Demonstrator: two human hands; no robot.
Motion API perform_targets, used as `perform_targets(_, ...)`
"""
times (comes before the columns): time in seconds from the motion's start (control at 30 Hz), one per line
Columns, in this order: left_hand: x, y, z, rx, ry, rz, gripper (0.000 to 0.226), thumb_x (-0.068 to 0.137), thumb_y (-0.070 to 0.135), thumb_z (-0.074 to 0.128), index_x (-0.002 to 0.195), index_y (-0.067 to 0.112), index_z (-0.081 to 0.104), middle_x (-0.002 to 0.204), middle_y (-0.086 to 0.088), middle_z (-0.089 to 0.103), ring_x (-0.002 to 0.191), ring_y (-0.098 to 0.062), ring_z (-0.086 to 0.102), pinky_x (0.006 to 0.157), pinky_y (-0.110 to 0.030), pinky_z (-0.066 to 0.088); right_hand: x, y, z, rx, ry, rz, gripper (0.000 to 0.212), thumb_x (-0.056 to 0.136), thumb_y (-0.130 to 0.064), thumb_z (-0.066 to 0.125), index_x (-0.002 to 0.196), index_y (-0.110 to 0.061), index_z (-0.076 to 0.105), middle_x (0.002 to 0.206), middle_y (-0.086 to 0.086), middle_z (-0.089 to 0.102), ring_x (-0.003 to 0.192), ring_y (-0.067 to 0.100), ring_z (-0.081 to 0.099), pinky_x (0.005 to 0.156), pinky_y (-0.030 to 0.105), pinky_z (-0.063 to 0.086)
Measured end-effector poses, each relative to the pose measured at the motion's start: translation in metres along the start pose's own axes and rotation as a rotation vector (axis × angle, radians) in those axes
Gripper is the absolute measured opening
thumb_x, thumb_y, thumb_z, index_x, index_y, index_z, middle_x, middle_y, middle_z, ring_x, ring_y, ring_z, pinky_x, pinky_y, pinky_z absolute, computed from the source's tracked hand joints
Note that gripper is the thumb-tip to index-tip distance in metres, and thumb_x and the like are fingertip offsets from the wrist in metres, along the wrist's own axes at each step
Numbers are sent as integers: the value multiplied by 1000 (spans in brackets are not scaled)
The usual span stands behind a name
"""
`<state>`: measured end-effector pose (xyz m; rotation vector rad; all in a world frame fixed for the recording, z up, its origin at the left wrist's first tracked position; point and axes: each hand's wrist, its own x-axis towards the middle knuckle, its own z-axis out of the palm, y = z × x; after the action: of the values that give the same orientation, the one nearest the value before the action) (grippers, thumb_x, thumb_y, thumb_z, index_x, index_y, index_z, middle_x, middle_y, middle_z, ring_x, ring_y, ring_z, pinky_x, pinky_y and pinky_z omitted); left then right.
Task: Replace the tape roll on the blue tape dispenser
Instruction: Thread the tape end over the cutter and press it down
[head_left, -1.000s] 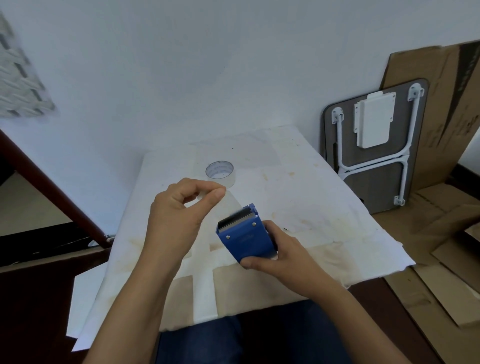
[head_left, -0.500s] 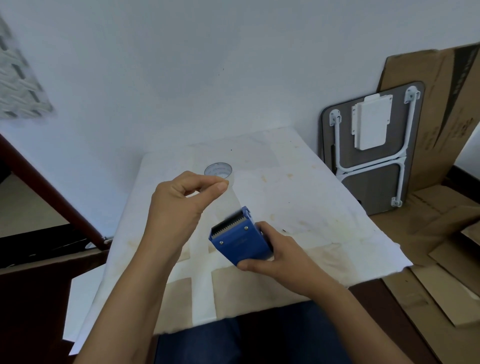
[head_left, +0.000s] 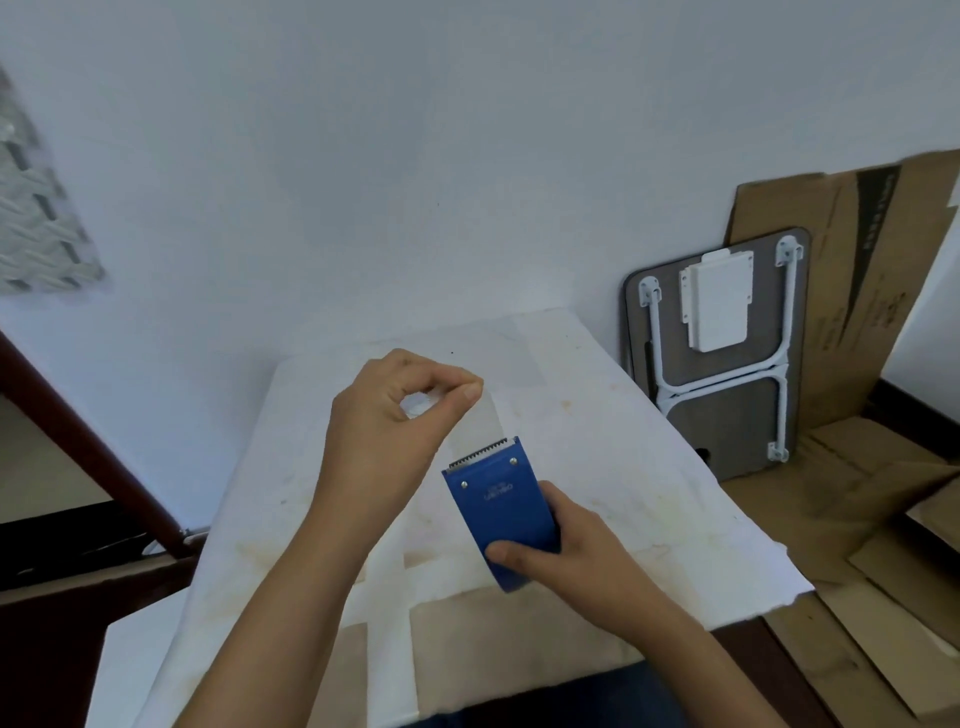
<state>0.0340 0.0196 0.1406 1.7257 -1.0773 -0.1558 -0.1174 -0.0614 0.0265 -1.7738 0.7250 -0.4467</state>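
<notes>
Since a moment ago, the left hand (head_left: 387, 426) has risen, thumb and forefinger pinched on the clear tape strip (head_left: 480, 421) pulled taut past the blade; the right hand (head_left: 561, 551) grips the blue tape dispenser (head_left: 501, 506) above the table (head_left: 649, 483). Threading looks nearly done.

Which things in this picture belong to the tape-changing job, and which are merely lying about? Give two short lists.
In the job:
- blue tape dispenser, held in the right hand
- clear tape strip, pinched by the left hand
- tape roll on the table, mostly hidden behind the left hand

Lying about:
- folded table against the wall
- flattened cardboard
- paper-covered table, work surface only
</notes>
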Motion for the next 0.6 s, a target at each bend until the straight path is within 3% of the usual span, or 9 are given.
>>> perform_targets(0.2, 2, 5, 6, 100, 18, 146, 7, 85, 31, 71, 86, 34, 77, 90, 16, 63, 97, -1, 56, 74, -2, 36, 8, -15, -6, 4, 69, -17, 38, 82, -44, 71, 112, -29, 54, 105, -11, 69, 92, 8, 69, 83, 33, 59)
perform_targets(0.3, -9, -1, 11, 138, 61, 234, 9, 85, 27, 72, 89, 32, 79, 89, 16, 62, 96, -8, 56, 78, -10, 40, 11, -23, -7, -2, 101, -15, 37, 82, -46, 70, 108, -26, 54, 100, -8, 68, 88, 10, 68, 72, 27, 57)
perform_targets(0.4, -18, -11, 14, 152, 152, 280, 10, 85, 25, 73, 90, 31, 79, 85, 16, 61, 94, -8, 55, 80, -31, 47, 11, -23, -2, -7, 128, -16, 36, 82, -47, 70, 106, -25, 54, 98, -9, 68, 85, 9, 68, 66, 22, 55)
perform_targets(0.5, -25, -18, 18, 247, 230, 407, 9, 83, 22, 72, 88, 26, 79, 79, 17, 55, 86, 2, 48, 81, -32, 41, 7, -18, 5, 11, 134, -12, 35, 83, -47, 70, 104, -25, 54, 95, -9, 68, 81, 8, 67, 62, 19, 52)
perform_targets(0.6, -34, -28, 29, 355, 266, 538, 12, 81, 16, 74, 91, 20, 80, 77, 6, 61, 81, -7, 48, 83, -34, 39, 4, -18, 8, 59, 151, -3, 33, 83, -44, 71, 102, -23, 54, 95, -7, 68, 80, 7, 68, 59, 16, 51)
